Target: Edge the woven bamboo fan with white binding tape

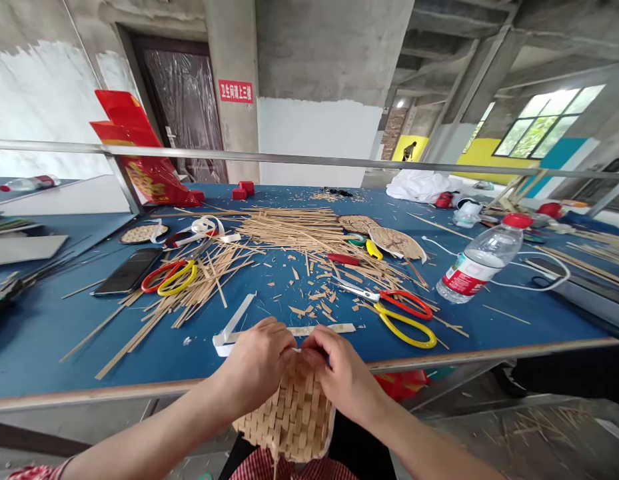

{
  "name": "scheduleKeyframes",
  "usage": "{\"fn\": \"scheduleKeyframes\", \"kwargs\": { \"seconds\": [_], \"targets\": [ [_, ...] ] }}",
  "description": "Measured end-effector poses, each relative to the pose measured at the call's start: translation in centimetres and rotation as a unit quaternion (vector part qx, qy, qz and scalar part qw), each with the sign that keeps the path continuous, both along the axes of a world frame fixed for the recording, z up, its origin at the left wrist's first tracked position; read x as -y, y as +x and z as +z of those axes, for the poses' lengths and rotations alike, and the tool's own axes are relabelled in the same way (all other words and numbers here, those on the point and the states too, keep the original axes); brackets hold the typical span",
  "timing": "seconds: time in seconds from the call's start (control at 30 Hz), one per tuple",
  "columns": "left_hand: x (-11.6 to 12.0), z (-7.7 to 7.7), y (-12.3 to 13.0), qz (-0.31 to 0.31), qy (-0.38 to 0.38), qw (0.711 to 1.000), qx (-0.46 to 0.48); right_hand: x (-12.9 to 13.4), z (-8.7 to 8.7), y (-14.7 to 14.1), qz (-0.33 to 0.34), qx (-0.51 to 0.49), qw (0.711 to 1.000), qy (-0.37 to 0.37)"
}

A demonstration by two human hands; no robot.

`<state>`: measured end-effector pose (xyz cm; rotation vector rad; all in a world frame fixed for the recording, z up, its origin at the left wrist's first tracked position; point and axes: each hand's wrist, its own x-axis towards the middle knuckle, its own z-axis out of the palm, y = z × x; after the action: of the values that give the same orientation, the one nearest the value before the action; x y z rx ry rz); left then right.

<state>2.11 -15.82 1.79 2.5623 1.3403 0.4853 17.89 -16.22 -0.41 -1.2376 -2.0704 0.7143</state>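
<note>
Hands (pixel 296 363) nearly together, fingers pinching the woven piece's (pixel 299 417) upper edge, wrists angled inward

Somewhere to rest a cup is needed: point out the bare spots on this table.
Front left of the table, between the fanned strips and its front edge; front right, between the bottle and that edge, bar a thin stick. Crowded: the middle, with chips, piled strips and scissors.
</note>
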Motion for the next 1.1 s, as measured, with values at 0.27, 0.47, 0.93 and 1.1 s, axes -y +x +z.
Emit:
{"fn": "scheduleKeyframes", "kwargs": {
  "seconds": [0.27, 0.47, 0.93, 1.1],
  "targets": [
    [-3.0, 4.3, -0.2, 0.03, -0.02, 0.999, 0.015, -2.9, 3.5, -0.1, 0.002, -0.009, 1.0, 0.026],
    [-10.6, 8.3, 0.4, 0.049, -0.135, 0.989, 0.02, -11.0, 6.5, 0.5, -0.012, -0.018, 0.997, -0.074],
    [-19.3, 4.3, -1.1, -0.026, -0.199, 0.978, 0.063, -18.9, 3.1, 1.0, 0.01, -0.001, 0.994, -0.108],
    [-20.3, 4.7, -1.7, -0.063, -0.207, 0.973, 0.08, -19.2, 2.8, 1.1, 0.016, -0.004, 0.993, -0.114]
  ]
}}
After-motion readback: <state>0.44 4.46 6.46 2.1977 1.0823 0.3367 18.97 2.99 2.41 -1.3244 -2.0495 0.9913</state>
